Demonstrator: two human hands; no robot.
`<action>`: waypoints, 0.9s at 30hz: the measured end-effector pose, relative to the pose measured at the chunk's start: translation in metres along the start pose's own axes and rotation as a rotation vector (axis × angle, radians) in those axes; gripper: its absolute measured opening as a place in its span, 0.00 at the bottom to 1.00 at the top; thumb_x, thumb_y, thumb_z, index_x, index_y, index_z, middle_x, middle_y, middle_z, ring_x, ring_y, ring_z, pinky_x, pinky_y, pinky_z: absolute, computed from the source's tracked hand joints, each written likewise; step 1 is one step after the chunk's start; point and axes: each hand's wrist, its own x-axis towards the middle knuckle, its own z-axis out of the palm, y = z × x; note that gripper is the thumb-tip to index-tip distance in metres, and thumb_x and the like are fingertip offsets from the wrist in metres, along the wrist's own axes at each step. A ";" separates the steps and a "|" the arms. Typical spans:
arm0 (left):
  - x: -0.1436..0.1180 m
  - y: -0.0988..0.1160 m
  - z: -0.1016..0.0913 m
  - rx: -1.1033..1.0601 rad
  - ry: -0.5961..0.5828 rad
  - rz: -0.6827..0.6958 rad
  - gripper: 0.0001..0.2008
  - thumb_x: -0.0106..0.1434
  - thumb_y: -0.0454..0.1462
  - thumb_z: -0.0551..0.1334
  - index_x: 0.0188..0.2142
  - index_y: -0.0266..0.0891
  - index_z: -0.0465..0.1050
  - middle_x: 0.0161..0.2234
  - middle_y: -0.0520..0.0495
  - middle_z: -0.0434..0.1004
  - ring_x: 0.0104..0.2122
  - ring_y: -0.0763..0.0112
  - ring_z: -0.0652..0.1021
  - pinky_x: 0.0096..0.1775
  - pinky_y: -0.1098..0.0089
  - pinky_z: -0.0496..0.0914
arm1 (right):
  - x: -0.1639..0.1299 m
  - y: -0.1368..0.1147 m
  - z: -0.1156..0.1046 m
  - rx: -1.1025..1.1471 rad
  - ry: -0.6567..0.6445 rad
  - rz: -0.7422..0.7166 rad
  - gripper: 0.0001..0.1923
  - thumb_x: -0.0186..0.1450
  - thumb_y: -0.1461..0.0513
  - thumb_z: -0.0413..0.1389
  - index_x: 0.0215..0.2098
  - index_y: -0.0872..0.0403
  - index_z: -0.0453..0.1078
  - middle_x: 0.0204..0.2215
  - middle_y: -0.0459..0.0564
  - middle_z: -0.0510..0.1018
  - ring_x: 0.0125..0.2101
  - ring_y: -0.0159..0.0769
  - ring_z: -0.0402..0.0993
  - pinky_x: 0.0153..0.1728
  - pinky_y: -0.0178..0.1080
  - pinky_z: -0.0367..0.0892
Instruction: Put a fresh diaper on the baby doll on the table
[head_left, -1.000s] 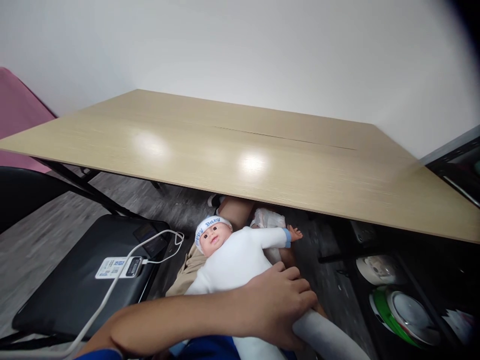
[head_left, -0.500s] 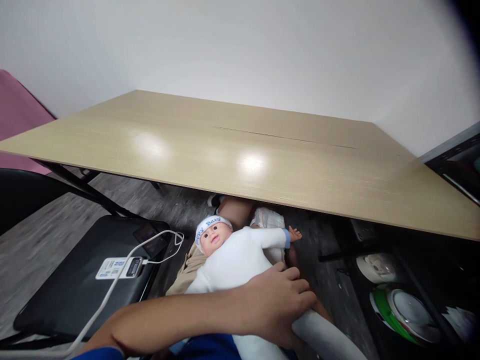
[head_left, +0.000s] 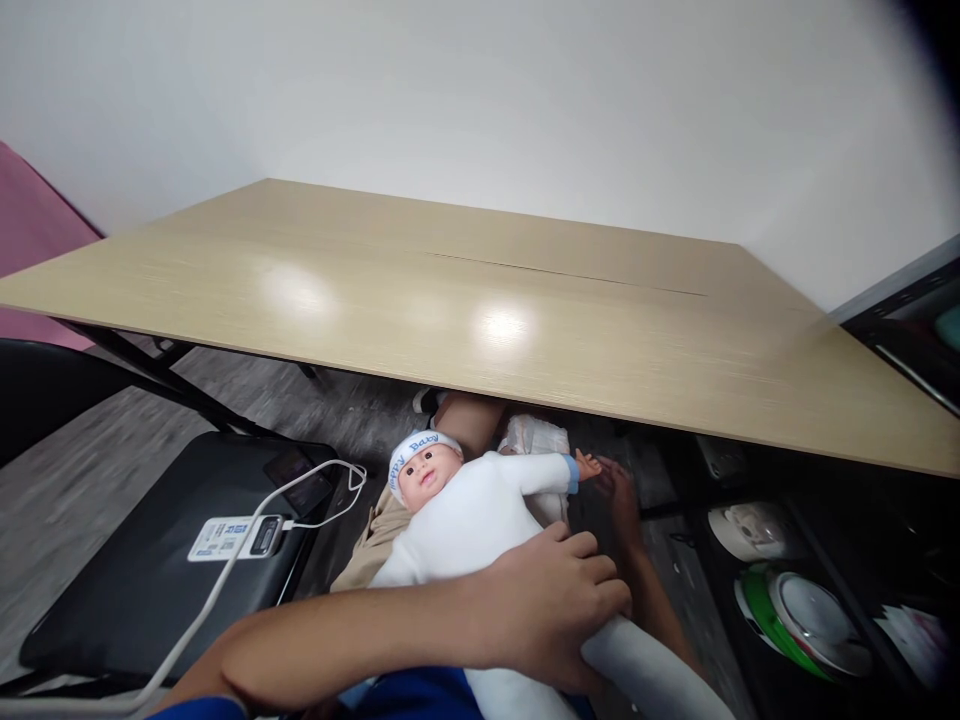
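Note:
A baby doll point(head_left: 480, 520) in a white outfit lies face up across my lap, its white cap lettered in blue. My left hand point(head_left: 570, 600) is wrapped over the doll's lower body at the top of a leg, holding it. Lower and to the right, my right hand point(head_left: 616, 490) is by the doll's outstretched arm, fingers apart close to its small hand; whether they touch I cannot tell. Behind that arm a crumpled white item point(head_left: 536, 435) shows partly; its kind is unclear.
A wooden table point(head_left: 420, 310) spans the view ahead, above my knees. On the left, a black chair point(head_left: 142, 600) carries a white device point(head_left: 232, 538) with a cable point(head_left: 225, 580). At right, a dark shelf holds a green-and-white round container point(head_left: 802, 615).
My right hand has come into sight from below, rising beside the doll's outstretched hand. My left hand and the doll stay in place; the view has shifted slightly.

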 end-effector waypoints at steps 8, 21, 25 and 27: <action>-0.004 0.000 -0.001 0.022 0.034 0.025 0.27 0.64 0.54 0.75 0.51 0.40 0.74 0.42 0.48 0.78 0.46 0.57 0.75 0.45 0.56 0.65 | 0.002 -0.042 -0.027 0.016 -0.025 -0.281 0.17 0.77 0.52 0.60 0.60 0.49 0.73 0.55 0.57 0.80 0.56 0.51 0.79 0.59 0.57 0.74; -0.009 0.002 -0.006 0.039 0.002 0.103 0.24 0.70 0.54 0.70 0.55 0.41 0.76 0.45 0.46 0.76 0.47 0.54 0.73 0.46 0.54 0.65 | 0.029 -0.132 0.025 -0.359 -0.909 -0.606 0.21 0.68 0.66 0.58 0.59 0.55 0.74 0.49 0.54 0.84 0.50 0.49 0.77 0.53 0.49 0.66; -0.017 0.017 -0.017 0.091 0.026 0.082 0.26 0.66 0.53 0.75 0.54 0.40 0.76 0.47 0.45 0.76 0.47 0.55 0.73 0.47 0.53 0.67 | 0.020 -0.154 0.023 -0.338 -0.834 -0.594 0.17 0.66 0.66 0.57 0.53 0.54 0.74 0.45 0.53 0.84 0.45 0.48 0.77 0.48 0.48 0.65; -0.021 0.027 -0.027 0.166 0.043 0.084 0.18 0.71 0.48 0.72 0.52 0.40 0.77 0.48 0.44 0.77 0.47 0.57 0.74 0.46 0.55 0.68 | 0.014 -0.163 0.018 -0.246 -0.781 -0.568 0.18 0.65 0.66 0.56 0.53 0.52 0.74 0.46 0.52 0.84 0.45 0.48 0.78 0.49 0.48 0.66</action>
